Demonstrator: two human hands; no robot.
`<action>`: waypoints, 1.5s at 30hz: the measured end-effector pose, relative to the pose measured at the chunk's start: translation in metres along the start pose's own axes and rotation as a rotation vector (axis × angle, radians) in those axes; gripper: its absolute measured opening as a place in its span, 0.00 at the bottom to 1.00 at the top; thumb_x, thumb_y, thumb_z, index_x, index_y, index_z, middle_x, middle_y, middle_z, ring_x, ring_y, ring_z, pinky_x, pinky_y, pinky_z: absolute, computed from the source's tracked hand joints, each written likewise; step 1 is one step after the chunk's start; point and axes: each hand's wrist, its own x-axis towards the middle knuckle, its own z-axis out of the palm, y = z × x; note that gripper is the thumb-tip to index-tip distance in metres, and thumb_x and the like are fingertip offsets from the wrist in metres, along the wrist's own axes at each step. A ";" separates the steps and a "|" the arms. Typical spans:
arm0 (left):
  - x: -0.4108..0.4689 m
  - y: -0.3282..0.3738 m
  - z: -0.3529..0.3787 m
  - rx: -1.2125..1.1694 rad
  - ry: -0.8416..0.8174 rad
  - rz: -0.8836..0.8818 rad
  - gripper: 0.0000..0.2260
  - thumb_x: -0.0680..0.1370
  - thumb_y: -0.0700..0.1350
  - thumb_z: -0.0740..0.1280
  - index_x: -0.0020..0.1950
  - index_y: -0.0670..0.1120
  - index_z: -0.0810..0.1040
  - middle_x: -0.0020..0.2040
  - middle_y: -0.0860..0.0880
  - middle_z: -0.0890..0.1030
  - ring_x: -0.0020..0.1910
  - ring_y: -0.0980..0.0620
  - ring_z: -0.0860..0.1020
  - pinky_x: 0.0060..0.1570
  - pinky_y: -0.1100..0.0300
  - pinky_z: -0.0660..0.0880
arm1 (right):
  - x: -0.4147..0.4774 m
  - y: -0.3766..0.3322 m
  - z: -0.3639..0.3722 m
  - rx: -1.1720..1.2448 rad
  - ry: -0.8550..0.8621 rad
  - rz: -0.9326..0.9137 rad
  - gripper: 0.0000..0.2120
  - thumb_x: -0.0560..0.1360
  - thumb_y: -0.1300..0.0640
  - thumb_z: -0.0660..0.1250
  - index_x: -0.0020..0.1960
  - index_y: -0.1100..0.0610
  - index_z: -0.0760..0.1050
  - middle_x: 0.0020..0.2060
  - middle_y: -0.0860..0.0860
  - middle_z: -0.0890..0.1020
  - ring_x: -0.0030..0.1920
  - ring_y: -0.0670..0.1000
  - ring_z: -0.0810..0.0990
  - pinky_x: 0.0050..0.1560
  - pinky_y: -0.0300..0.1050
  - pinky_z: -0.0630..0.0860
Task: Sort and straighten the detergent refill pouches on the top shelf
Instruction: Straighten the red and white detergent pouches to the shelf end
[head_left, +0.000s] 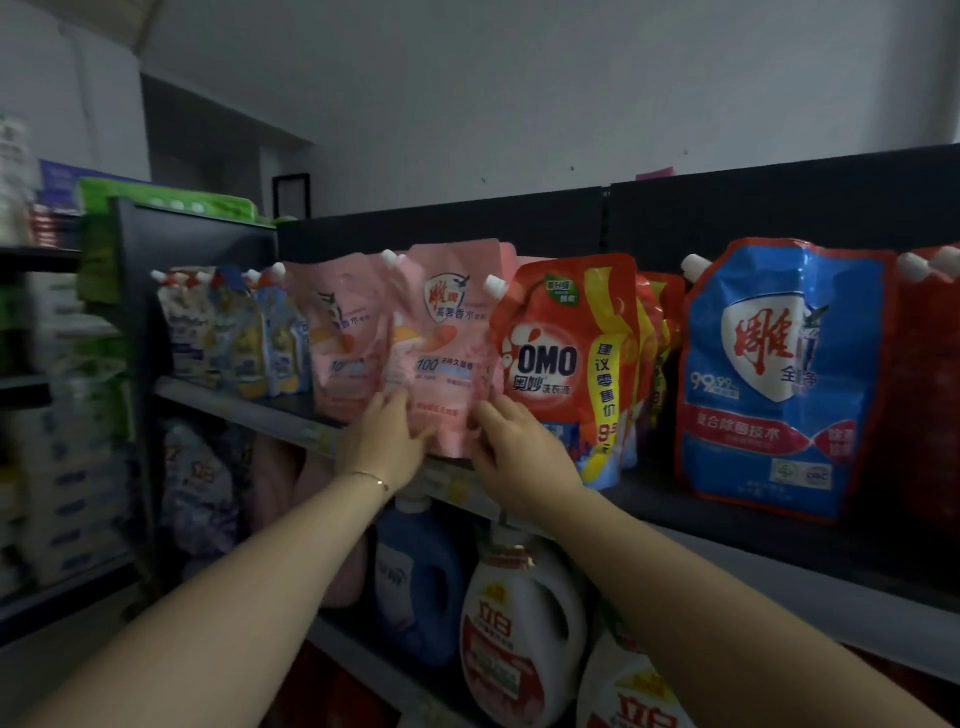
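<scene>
Left hand (385, 441), right hand (519, 453) hide pink pouch (448, 343) corners.

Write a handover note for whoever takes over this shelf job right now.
Left hand: grips the front pink pouch at its lower left edge.
Right hand: grips its lower right corner.
Top shelf, left to right: small pouches, second pink pouch, red OMO pouch, blue pouch.
Done: brands look grouped.
Left: seat the front pink pouch squarely; it overlaps the red OMO pouch.
</scene>
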 end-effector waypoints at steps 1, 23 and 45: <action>0.005 -0.013 -0.005 0.080 -0.020 -0.009 0.23 0.75 0.60 0.67 0.64 0.50 0.68 0.61 0.46 0.72 0.58 0.41 0.75 0.53 0.47 0.75 | 0.006 -0.002 0.006 -0.007 -0.046 -0.004 0.10 0.77 0.61 0.61 0.58 0.60 0.73 0.52 0.55 0.74 0.53 0.57 0.72 0.42 0.50 0.70; 0.124 -0.080 0.047 0.420 0.015 0.571 0.56 0.73 0.66 0.64 0.66 0.47 0.15 0.72 0.45 0.24 0.76 0.44 0.33 0.72 0.40 0.46 | 0.095 0.004 0.098 -0.664 -0.334 0.072 0.34 0.82 0.44 0.45 0.71 0.51 0.21 0.69 0.57 0.25 0.70 0.59 0.27 0.72 0.61 0.40; 0.150 -0.183 0.033 -0.169 -0.192 0.047 0.54 0.63 0.79 0.50 0.76 0.50 0.32 0.79 0.44 0.45 0.76 0.42 0.56 0.70 0.43 0.58 | 0.189 -0.099 0.141 -0.494 -0.350 0.030 0.36 0.79 0.50 0.60 0.79 0.56 0.44 0.78 0.51 0.42 0.77 0.52 0.41 0.75 0.51 0.49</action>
